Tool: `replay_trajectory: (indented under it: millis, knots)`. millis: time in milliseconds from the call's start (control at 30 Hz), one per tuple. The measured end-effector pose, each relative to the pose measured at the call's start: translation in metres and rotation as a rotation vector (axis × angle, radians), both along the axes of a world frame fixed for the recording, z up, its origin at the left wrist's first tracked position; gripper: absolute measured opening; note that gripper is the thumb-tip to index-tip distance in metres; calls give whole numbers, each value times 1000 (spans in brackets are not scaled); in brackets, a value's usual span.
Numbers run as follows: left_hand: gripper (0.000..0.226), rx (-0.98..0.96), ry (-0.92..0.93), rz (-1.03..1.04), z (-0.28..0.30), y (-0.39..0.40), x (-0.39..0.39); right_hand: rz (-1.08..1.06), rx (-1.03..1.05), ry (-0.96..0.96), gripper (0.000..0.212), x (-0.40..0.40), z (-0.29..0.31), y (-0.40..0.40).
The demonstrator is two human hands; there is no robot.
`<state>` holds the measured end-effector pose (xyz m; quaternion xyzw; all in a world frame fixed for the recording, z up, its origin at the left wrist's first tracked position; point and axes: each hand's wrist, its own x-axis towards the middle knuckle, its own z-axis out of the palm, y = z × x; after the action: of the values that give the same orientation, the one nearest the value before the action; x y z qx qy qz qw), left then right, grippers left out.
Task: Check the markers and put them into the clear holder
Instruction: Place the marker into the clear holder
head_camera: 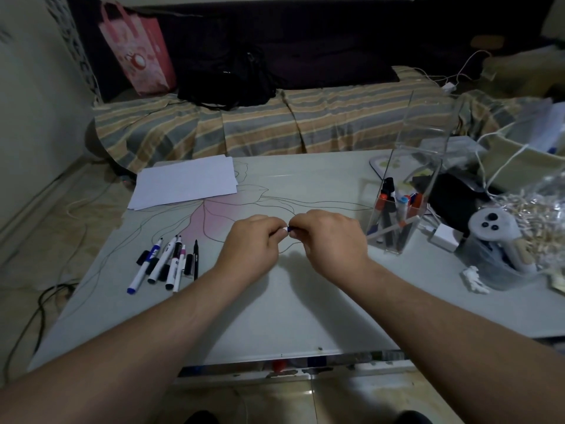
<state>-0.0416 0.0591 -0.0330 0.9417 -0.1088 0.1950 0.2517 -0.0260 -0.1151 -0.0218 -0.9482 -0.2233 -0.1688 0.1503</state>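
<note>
White paper sheets (186,183) lie on the table (275,316); a pink bag (137,50) leans behind.

Dim room: a striped-covered sofa (275,123) behind the pale table (275,316), tiled floor (39,240), seemingly plain wall (27,102) left.

Marker (288,229): only a white and blue bit shows, pinched between two hands above mid-table; rest hidden.

Loose markers (166,261): a small cluster lying flat on the table, left of centre, mostly white barrels with black or blue caps, one thin black pen, tips pointing roughly away.

Holder (397,209): clear, tall, upright at right of table, with several markers standing inside, red, blue and black caps.
</note>
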Motion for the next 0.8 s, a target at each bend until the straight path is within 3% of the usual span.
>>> replay_trajectory:
  millis: [67, 167, 233, 333, 400, 467, 533, 633, 800]
  knots:
    - [13, 21, 7, -17, 6, -3, -2, -17, 100, 121, 19, -3, 1, -1]
    - [17, 32, 128, -28, 10, -12, -4, -4, -30, 268, 7, -1, 1, -11]
    - [25, -135, 211, 3, 11, -22, -6, 107, 1, 410, 4, 0, 5, -22]
    - [34, -471, 258, 0, 13, -40, -4, 173, 387, 609, 5, 2, 19, -40]
    - [27, -553, 243, -36, 14, -52, -1, 65, 612, 521, 8, 10, 30, -59]
    - [21, -546, 262, -74, 12, -64, 0, -116, 732, 287, 4, 20, 47, -85]
    - [17, -473, 281, -119, 7, -73, 0, -264, 719, 53, 19, 25, 66, -113]
    - [12, -336, 279, -183, 2, -85, 0, -360, 684, -140, 42, 24, 74, -146]
    - [14, -162, 283, -263, -3, -101, -1, -338, 553, -165, 35, 35, 49, -159]
